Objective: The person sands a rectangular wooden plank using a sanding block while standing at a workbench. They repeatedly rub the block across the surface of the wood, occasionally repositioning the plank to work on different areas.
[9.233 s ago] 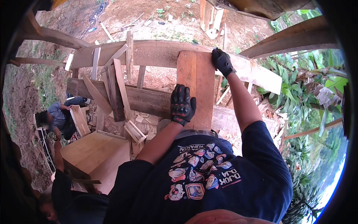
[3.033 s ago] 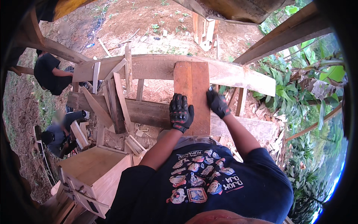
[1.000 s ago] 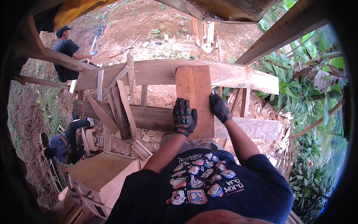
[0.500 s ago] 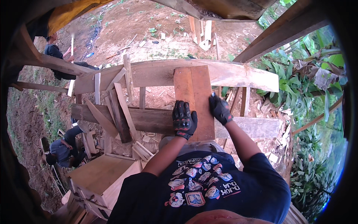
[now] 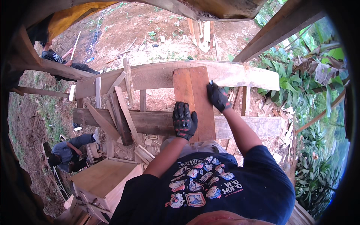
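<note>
A reddish-brown wooden panel (image 5: 200, 97), with a seam along its length, lies across two long planks in front of me. My left hand (image 5: 184, 122), in a black glove with red marks, rests flat on its left side near the close end, fingers stretched forward. At the panel's right edge, farther up, is my right hand (image 5: 218, 98), gloved alike. Its fingers are closed, and a small pale tip shows at them. What that thing is, I cannot make out.
The far plank (image 5: 150, 75) and the darker near plank (image 5: 146, 122) carry the panel. Loose wood strips (image 5: 122, 116) lean at the left. A wooden box-like piece (image 5: 103, 178) stands lower left. Two people (image 5: 67, 152) sit at the left. Plants (image 5: 285, 82) grow at the right.
My right hand has slid a little farther up along the panel's right edge. The panel's far end has shifted slightly left. My left hand stays nearly in place.
</note>
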The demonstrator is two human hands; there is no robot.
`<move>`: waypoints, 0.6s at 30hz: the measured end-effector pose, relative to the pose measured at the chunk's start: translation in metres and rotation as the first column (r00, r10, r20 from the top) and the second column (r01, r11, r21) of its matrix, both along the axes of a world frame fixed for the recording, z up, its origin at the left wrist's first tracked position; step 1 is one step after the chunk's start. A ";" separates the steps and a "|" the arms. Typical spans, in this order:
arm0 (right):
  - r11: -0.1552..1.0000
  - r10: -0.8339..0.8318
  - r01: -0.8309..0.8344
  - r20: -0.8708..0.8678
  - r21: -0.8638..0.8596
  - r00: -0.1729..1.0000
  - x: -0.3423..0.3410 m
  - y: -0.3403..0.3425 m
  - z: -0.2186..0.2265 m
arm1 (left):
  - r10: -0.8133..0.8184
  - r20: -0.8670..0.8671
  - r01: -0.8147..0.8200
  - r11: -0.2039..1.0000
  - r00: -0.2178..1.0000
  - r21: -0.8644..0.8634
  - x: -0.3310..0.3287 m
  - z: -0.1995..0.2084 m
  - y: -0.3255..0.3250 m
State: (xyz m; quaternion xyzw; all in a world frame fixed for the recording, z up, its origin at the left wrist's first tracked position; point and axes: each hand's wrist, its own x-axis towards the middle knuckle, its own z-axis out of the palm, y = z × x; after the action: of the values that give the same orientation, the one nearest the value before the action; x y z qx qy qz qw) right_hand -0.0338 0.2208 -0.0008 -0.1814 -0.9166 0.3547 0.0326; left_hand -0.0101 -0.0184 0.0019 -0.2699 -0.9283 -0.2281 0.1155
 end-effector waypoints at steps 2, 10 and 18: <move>0.999 0.039 -0.040 -0.051 -0.027 0.998 0.069 -0.017 -0.005 | -0.004 0.005 0.004 1.000 1.000 -0.005 0.002 0.001 0.000; 0.985 0.095 -0.063 0.197 -0.162 0.976 0.188 -0.059 0.012 | 0.015 0.015 -0.016 1.000 1.000 0.008 0.003 -0.005 0.001; 0.999 0.029 -0.027 0.069 -0.023 0.997 -0.009 0.011 -0.008 | 0.015 0.031 -0.015 1.000 0.999 -0.017 0.002 0.003 -0.001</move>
State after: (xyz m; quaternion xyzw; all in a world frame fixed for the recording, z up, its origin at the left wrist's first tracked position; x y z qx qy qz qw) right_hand -0.0427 0.2318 -0.0084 -0.1811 -0.9157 0.3586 -0.0061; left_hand -0.0076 -0.0195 0.0047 -0.2601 -0.9339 -0.2238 0.1004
